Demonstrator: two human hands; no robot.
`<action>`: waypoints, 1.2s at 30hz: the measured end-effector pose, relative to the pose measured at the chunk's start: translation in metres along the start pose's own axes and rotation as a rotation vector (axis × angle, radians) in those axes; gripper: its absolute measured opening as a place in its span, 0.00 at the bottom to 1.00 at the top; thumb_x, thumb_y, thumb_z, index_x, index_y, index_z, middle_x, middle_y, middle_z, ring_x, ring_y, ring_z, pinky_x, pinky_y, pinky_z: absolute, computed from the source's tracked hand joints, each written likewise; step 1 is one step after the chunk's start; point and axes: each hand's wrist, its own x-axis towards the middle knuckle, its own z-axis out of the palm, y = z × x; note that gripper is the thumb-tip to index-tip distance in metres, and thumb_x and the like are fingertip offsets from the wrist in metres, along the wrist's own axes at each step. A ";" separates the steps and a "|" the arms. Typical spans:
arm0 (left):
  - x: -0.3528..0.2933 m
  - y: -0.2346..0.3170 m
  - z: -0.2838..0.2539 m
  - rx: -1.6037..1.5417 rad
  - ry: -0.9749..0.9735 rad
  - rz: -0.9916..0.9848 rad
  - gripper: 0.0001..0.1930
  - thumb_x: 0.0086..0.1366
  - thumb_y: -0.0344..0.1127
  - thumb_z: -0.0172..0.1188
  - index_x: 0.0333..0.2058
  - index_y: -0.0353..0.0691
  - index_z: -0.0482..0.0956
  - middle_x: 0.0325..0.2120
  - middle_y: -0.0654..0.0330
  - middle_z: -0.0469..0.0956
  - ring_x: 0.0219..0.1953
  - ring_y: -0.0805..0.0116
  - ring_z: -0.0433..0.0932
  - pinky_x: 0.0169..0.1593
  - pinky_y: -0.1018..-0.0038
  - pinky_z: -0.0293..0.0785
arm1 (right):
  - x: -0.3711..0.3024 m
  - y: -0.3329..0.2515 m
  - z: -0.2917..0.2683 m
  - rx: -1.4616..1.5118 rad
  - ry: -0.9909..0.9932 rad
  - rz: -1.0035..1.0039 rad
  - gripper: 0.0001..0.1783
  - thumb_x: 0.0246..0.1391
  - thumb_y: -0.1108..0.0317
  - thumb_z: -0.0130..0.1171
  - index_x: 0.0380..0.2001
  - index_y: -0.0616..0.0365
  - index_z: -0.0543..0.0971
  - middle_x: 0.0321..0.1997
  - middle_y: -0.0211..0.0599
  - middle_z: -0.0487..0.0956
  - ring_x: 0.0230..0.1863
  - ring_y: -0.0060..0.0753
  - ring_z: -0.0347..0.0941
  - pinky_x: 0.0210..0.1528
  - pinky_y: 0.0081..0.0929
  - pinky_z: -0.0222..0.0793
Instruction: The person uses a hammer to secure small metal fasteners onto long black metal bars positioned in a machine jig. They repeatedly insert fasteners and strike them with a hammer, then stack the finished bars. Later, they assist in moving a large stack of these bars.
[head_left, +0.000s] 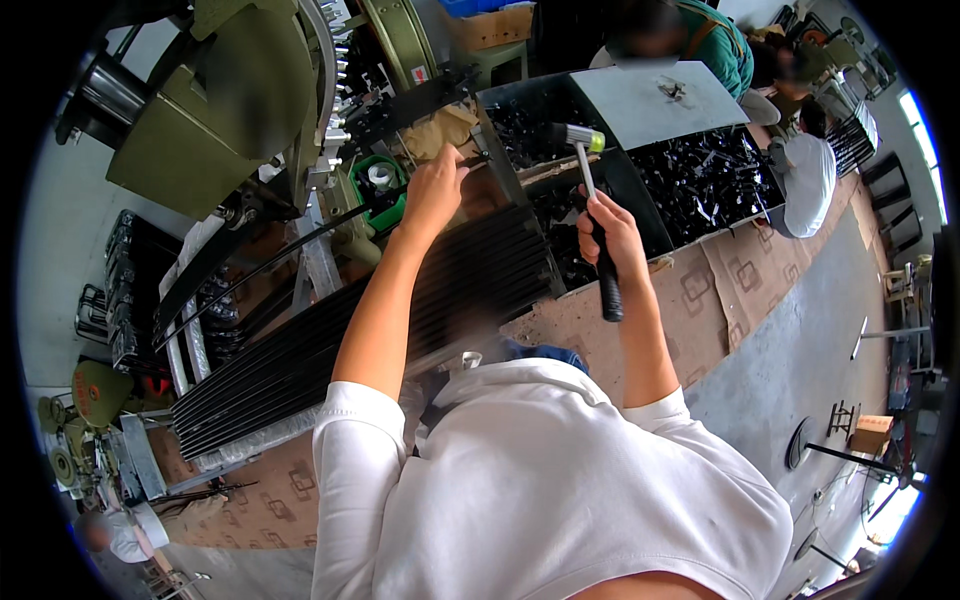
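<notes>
My right hand (612,235) is wrapped round the black grip of a mallet (609,285). Its head, with a yellow-green face, is raised above bins of small black parts. To the left, my left hand (437,193) is closed on a long thin black rod (345,217), which runs down toward the lower left. My palm hides part of that rod. Just beyond my left fingers lies brown paper (440,128) on the bench. Below my left hand, many black bars (360,330) lie side by side in a slanting stack.
A large olive-green machine (215,120) stands at the upper left. Beside the rod sits a green container (378,190) with a white roll inside. A tray of black parts (700,180) and a grey board (655,100) are at the right. Other people (808,180) sit beyond them.
</notes>
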 end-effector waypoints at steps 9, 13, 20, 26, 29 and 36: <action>0.003 0.001 -0.001 -0.045 -0.026 -0.054 0.08 0.57 0.27 0.54 0.34 0.34 0.65 0.28 0.46 0.76 0.33 0.48 0.76 0.32 0.60 0.69 | 0.004 -0.021 -0.010 -0.026 0.006 -0.086 0.10 0.58 0.66 0.44 0.38 0.60 0.69 0.16 0.27 0.65 0.08 0.17 0.58 0.08 0.14 0.52; 0.005 0.002 -0.002 -0.029 -0.016 -0.062 0.06 0.58 0.26 0.52 0.33 0.34 0.64 0.29 0.47 0.76 0.33 0.49 0.76 0.32 0.61 0.69 | -0.002 -0.016 0.013 -0.243 -0.124 0.006 0.12 0.57 0.67 0.44 0.40 0.63 0.69 0.15 0.28 0.65 0.09 0.19 0.59 0.09 0.16 0.53; 0.002 0.001 0.003 -0.075 -0.011 -0.062 0.07 0.57 0.27 0.53 0.33 0.34 0.64 0.31 0.46 0.76 0.34 0.49 0.76 0.32 0.61 0.70 | 0.016 -0.009 -0.005 -0.176 -0.039 -0.012 0.15 0.58 0.68 0.44 0.47 0.61 0.66 0.17 0.26 0.64 0.09 0.16 0.57 0.09 0.15 0.53; 0.005 0.011 -0.002 0.000 0.003 -0.059 0.14 0.56 0.38 0.58 0.37 0.38 0.68 0.31 0.52 0.77 0.31 0.58 0.77 0.31 0.66 0.70 | -0.007 -0.023 -0.013 -0.033 -0.100 0.060 0.21 0.59 0.68 0.43 0.54 0.63 0.62 0.17 0.26 0.64 0.09 0.14 0.58 0.09 0.12 0.51; 0.007 0.010 0.005 0.004 0.047 -0.079 0.15 0.53 0.43 0.61 0.35 0.42 0.71 0.27 0.55 0.77 0.27 0.58 0.76 0.29 0.68 0.70 | -0.014 -0.023 -0.041 -0.149 -0.028 0.149 0.16 0.57 0.67 0.46 0.48 0.63 0.67 0.17 0.28 0.66 0.10 0.17 0.60 0.10 0.15 0.54; 0.017 0.022 0.019 0.018 0.126 -0.051 0.10 0.55 0.40 0.59 0.29 0.40 0.73 0.23 0.53 0.76 0.27 0.52 0.75 0.28 0.63 0.69 | 0.001 0.029 -0.064 -0.557 -0.047 0.174 0.09 0.55 0.68 0.46 0.25 0.61 0.70 0.14 0.31 0.68 0.10 0.22 0.64 0.10 0.21 0.59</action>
